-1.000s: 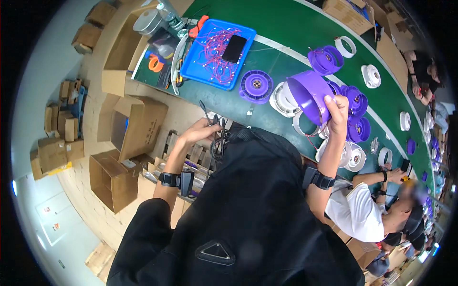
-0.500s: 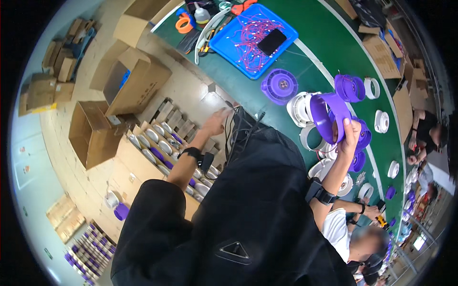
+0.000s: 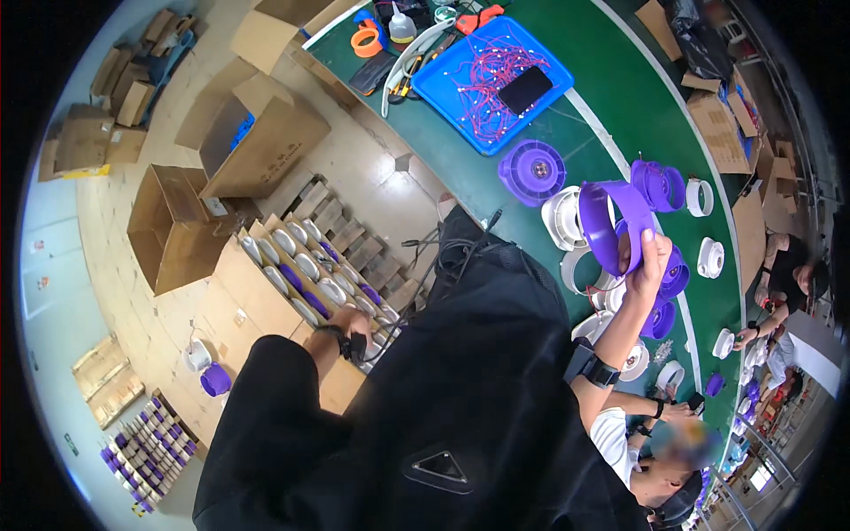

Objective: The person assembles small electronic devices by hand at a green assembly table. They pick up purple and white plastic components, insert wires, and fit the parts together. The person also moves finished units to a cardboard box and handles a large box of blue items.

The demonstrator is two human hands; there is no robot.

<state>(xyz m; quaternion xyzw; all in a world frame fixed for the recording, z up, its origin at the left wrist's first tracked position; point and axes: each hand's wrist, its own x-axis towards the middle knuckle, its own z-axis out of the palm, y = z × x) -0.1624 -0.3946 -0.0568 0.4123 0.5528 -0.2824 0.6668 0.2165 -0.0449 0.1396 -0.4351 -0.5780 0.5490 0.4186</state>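
My right hand (image 3: 652,265) grips a purple plastic ring (image 3: 598,232), thumb over its rim, holding it up above the green table. Down in an open carton (image 3: 252,305) on my left, my left hand (image 3: 354,324) reaches among packed white and purple round parts (image 3: 306,265). Its fingers are mostly hidden, so what they touch does not show. Beside the held ring stands a white round housing (image 3: 560,218). A purple round housing (image 3: 531,173) with a metal centre lies farther left on the table.
A blue tray (image 3: 438,84) holds red wires and a black phone (image 3: 524,90). Tools and orange tape (image 3: 365,41) lie beside it. More housings line the table on the right, where a co-worker (image 3: 611,434) sits close by. Empty-looking cartons (image 3: 168,234) and a wooden pallet (image 3: 350,232) are on the floor.
My left hand has dropped from beside the table's edge back into the carton of parts. My right hand keeps the purple ring in nearly the same place. The view has shifted slightly.
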